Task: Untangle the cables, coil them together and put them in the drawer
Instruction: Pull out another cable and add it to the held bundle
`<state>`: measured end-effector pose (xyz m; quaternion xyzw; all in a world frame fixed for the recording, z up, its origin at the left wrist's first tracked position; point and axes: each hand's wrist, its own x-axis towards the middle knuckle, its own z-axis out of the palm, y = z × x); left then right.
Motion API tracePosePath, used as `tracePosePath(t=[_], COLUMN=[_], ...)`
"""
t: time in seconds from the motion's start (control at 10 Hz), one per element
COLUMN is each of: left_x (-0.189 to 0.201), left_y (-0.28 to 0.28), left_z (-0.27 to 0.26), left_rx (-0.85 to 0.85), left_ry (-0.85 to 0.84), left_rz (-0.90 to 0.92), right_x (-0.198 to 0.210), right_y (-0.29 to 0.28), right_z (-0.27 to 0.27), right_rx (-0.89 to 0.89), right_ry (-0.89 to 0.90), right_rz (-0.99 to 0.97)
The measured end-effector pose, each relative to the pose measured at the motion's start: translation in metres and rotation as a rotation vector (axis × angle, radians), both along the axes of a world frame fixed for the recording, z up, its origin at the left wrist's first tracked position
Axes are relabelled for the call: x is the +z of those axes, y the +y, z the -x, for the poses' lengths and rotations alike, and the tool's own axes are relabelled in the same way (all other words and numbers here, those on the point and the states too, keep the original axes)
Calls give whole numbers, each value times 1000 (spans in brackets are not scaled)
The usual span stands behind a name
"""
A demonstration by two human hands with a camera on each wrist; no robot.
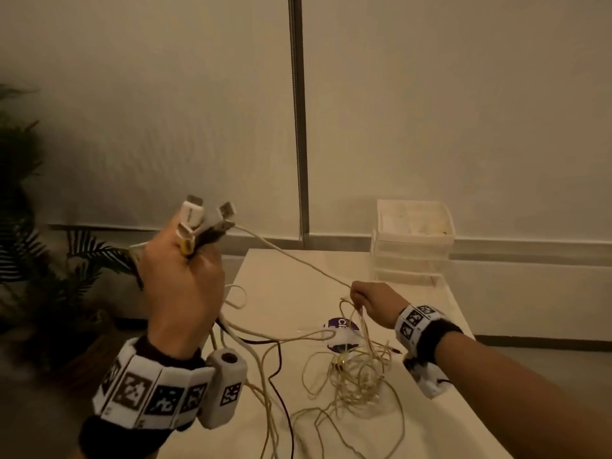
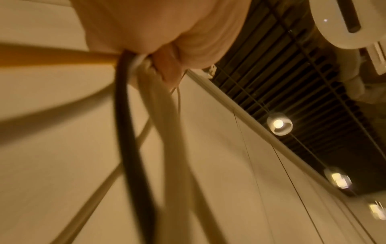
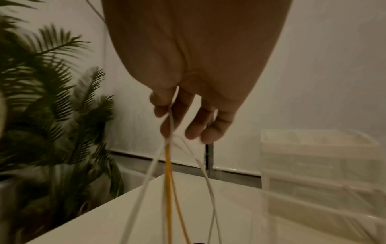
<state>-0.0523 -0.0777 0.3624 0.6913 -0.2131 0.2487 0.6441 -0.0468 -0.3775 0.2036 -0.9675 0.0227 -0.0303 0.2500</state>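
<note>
My left hand point(image 1: 185, 273) is raised at the left and grips a bunch of cable ends; several USB plugs point(image 1: 205, 220) stick up out of the fist. White, yellow and dark cables point(image 2: 133, 132) hang down from it. One thin white cable point(image 1: 291, 256) runs taut from the plugs to my right hand point(image 1: 367, 301), which pinches thin cable strands point(image 3: 169, 158) above the table. Below it a tangle of thin cables point(image 1: 354, 372) lies on the white table point(image 1: 284, 279). A clear plastic drawer unit point(image 1: 412, 241) stands at the table's back right.
A purple round sticker point(image 1: 339, 323) lies on the table under the cables. A potted palm point(image 1: 39, 246) stands left of the table. White blinds and a grey vertical post point(image 1: 298, 127) are behind. The table's left edge runs close under my left wrist.
</note>
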Motion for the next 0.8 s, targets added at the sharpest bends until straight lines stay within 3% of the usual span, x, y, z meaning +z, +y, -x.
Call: tracePosePath(t=[0.1, 0.2, 0.3, 0.4, 0.5, 0.7, 0.8], left_x=[3, 2, -5, -9, -12, -18, -15], left_y=[5, 18, 24, 23, 23, -1, -17], left_z=[4, -1, 1, 3, -2, 5, 3], left_rx=[-63, -116, -8, 81, 79, -112, -269], left_ry=[76, 140, 52, -32, 1, 55, 53], left_rz=[159, 239, 74, -224, -374, -583, -658], right_x=[13, 18, 14, 30, 46, 77, 101], right_y=[-19, -31, -39, -36, -34, -31, -29], right_z=[-20, -15, -14, -11, -4, -1, -3], right_rx=[-264, -231, -341, -263, -221, -111, -187], right_ry=[-76, 64, -16, -90, -106, -252, -488], right_rz=[-105, -152, -249, -390, -381, -298, -289])
